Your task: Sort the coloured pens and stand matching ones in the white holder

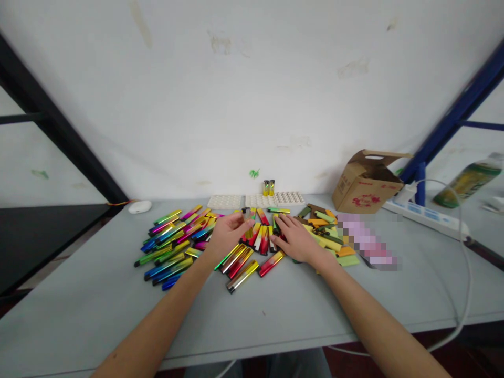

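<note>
In the middle of the table, my left hand pinches an upright lighter with a dark top between thumb and fingers. My right hand lies palm down with fingers spread over red, yellow and green lighters; what its fingertips touch is partly hidden. Around both hands lie several shiny lighters, including a silver-and-yellow lighter and a red-and-yellow lighter in front. Behind them, a white tray with small holes carries two upright lighters.
Many metallic-coloured lighters spread to the left, and matte yellow, green and orange ones to the right. White perforated trays line the wall. An open cardboard box, a power strip with a white cable, and a white case stand around.
</note>
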{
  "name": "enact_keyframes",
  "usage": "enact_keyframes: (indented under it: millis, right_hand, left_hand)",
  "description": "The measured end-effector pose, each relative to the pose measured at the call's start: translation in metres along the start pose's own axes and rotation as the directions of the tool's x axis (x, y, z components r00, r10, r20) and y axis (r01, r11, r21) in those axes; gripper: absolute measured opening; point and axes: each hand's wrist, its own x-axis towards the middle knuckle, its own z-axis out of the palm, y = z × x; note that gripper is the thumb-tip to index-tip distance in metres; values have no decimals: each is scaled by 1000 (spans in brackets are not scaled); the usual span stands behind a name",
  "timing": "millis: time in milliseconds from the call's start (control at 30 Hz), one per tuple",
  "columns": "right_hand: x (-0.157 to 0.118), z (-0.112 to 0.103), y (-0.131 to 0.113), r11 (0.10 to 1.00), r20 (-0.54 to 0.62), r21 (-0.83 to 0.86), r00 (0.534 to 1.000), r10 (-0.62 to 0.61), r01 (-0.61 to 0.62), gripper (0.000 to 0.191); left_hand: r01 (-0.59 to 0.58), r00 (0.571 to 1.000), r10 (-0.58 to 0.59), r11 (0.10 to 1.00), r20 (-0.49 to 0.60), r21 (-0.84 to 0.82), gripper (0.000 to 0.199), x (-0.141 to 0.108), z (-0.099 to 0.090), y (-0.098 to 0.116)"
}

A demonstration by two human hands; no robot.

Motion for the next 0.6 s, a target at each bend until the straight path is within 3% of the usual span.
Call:
enact_keyframes:
  millis: [200, 367, 467, 600]
  right_hand:
    - [0, -4, -2, 1000, 10, 3, 1000, 4, -4, 63]
    - [0, -3, -2, 999, -8, 35, 1000, -10, 10, 60]
    - [2, -2, -4, 995, -104, 100, 994, -19, 30, 53]
    - [5, -8, -14, 922, -312, 370, 950, 11, 111, 42]
  left_hand:
    - [-13, 998, 14, 1000, -68, 19, 35, 1, 5, -2]
    - [0, 1000, 1, 999, -26, 36, 43, 3, 7, -4]
    - [-15, 999, 13, 998, 38, 59, 42, 1, 9, -3]
    - [-14, 989, 10, 1000, 150, 25, 39, -6, 13, 1]
